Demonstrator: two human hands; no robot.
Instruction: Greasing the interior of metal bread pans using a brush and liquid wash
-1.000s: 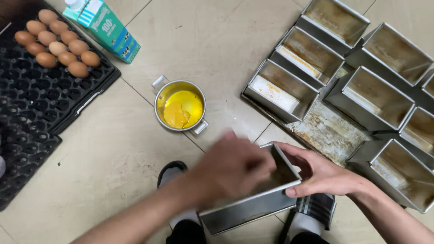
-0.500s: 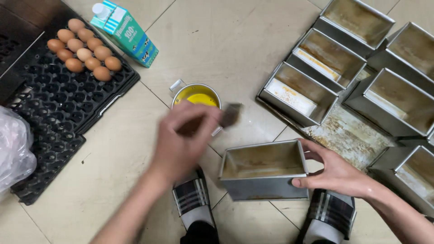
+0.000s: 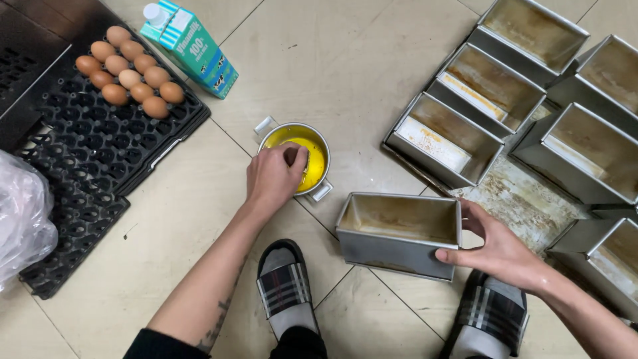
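Two hands are at work low in the frame: the left hand point(image 3: 274, 174) dips into the small pot point(image 3: 296, 158) of yellow liquid at centre, fingers bunched together over something hidden, perhaps a brush. The right hand point(image 3: 498, 249) clamps the near end of the loaf tin point(image 3: 399, 233), apparently steadying it upright. More tins point(image 3: 458, 129) run off the right edge.

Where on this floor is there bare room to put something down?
Bare tiles lie between the milk carton, the pot and the stacked tins, and left of the left hand beside the egg tray. The right side is crowded with tins.
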